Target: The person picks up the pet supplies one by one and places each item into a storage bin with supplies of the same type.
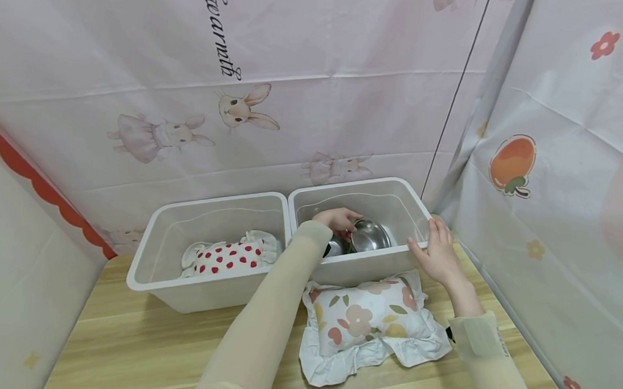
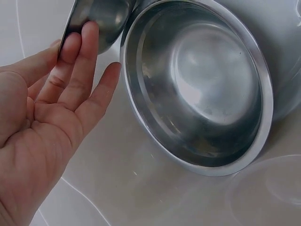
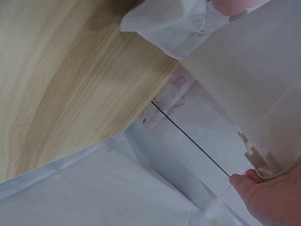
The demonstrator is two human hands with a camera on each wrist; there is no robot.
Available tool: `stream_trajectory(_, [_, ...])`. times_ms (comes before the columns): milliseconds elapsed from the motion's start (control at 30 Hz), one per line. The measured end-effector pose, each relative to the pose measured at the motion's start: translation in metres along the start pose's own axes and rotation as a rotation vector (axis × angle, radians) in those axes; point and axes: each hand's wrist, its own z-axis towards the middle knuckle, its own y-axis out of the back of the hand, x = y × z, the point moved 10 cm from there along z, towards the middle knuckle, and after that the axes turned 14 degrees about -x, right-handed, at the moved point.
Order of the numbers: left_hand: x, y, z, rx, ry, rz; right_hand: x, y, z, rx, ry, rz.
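Observation:
In the left wrist view my left hand (image 2: 51,108) pinches the rim of a small steel bowl (image 2: 109,19) between thumb and fingers. A larger steel bowl (image 2: 216,75) lies tilted right beside it, its inside showing. Both are inside the right white bin (image 1: 343,186), where my left hand (image 1: 338,218) reaches in from above. My right hand (image 1: 438,258) grips that bin's right front corner, with the fingers over the rim (image 3: 282,174). Part of the small bowl is cut off in the wrist view.
A left white bin (image 1: 151,281) holds a cushion with red hearts (image 1: 229,256). A flowered, frilled cushion (image 1: 369,319) lies on the wooden table (image 1: 139,348) in front of the right bin. Printed cloth walls (image 1: 333,116) stand behind and at both sides.

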Motion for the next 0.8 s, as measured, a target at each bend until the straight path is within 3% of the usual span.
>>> stream_trajectory(133, [0.005, -0.001, 0.006, -0.003, -0.003, 0.044, 0.000, 0.000, -0.001, 0.007, -0.007, -0.005])
stream_trajectory(167, [0.011, -0.002, 0.015, 0.020, -0.020, 0.022, 0.001, 0.000, -0.001, 0.008, -0.008, -0.006])
stream_trajectory(233, [0.015, -0.003, 0.019, 0.024, -0.015, 0.024, 0.001, 0.001, -0.001, 0.011, -0.011, -0.008])
stream_trajectory(333, [0.010, -0.002, 0.015, 0.029, -0.018, 0.030, 0.001, 0.001, -0.002, 0.016, -0.014, -0.012])
stream_trajectory(400, [-0.001, 0.000, 0.000, 0.016, -0.007, 0.057, 0.001, 0.002, -0.002, 0.015, -0.013, -0.013])
stream_trajectory(500, [-0.008, 0.000, -0.010, 0.014, -0.041, 0.066, 0.001, 0.002, -0.002, 0.013, -0.010, -0.015])
stream_trajectory(800, [-0.006, 0.002, -0.010, 0.027, -0.007, 0.068, 0.003, 0.003, -0.003, 0.023, -0.021, -0.012])
